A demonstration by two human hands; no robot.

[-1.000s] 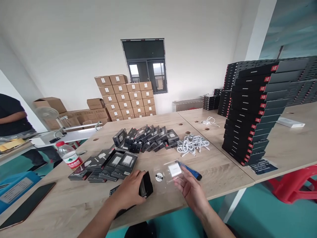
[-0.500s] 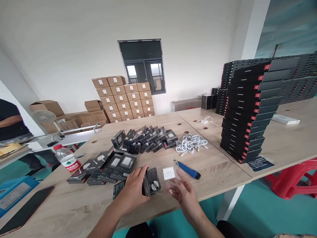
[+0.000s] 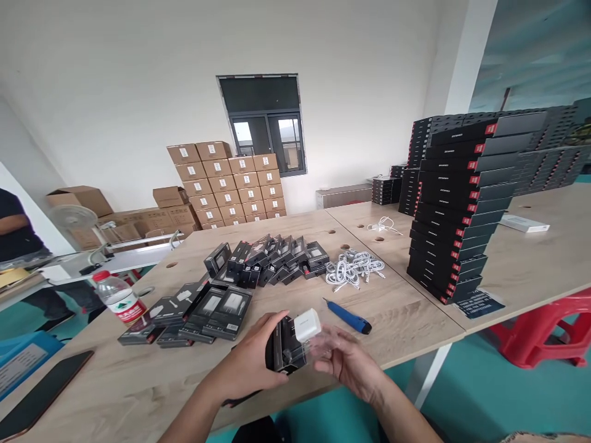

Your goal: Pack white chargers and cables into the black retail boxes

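My left hand is wrapped round a black box near the table's front edge. A white charger block sits at the box's upper right side. Just right of it is my right hand, its fingers bent round something clear and thin, blurred by motion. A blue pen-like tool lies beyond the right hand. Behind it are coiled white cables. Several black retail boxes are heaped to the left and behind my left hand.
A bottle and a phone are at left on the table. A tall stack of black boxes rises at right, beside a red stool. Brown cartons stand behind. A person is at far left.
The white block has moved left to the black box. My left hand has tilted the box, and my right hand has turned and shifted slightly. The view has shifted a little.
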